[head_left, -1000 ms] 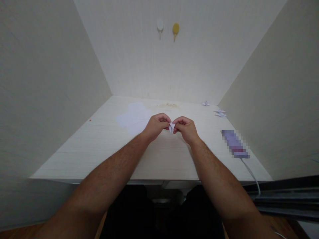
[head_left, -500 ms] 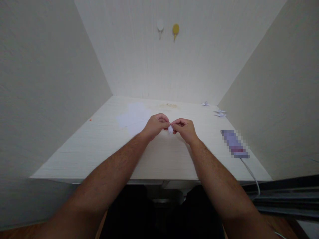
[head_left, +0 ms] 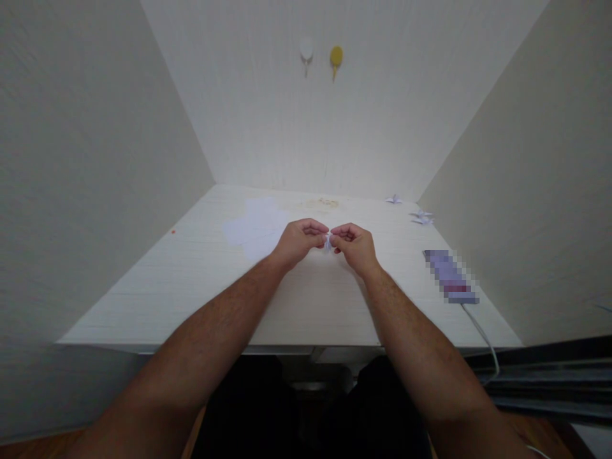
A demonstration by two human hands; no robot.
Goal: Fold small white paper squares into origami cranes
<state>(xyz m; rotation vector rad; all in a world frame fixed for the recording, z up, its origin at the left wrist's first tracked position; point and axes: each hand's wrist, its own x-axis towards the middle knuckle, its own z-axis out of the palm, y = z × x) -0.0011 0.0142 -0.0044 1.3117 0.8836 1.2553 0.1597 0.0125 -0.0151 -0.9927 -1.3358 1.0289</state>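
Above the middle of the pale wooden desk (head_left: 191, 287), my left hand (head_left: 299, 241) and my right hand (head_left: 356, 247) meet fingertip to fingertip. Both pinch a small folded piece of white paper (head_left: 327, 241), of which only a sliver shows between the fingers. Each hand's fingers are curled closed around it. Loose white paper sheets (head_left: 258, 224) lie flat on the desk just behind and to the left of my left hand.
Small folded paper figures (head_left: 421, 217) sit at the back right corner, one more (head_left: 394, 199) by the rear wall. A phone (head_left: 450, 275) with a white cable (head_left: 482, 335) lies at the right. Two hooks (head_left: 321, 56) hang on the back wall. Walls enclose three sides.
Both hands have shifted slightly away from me and closed more tightly over the paper, so less of it shows now.
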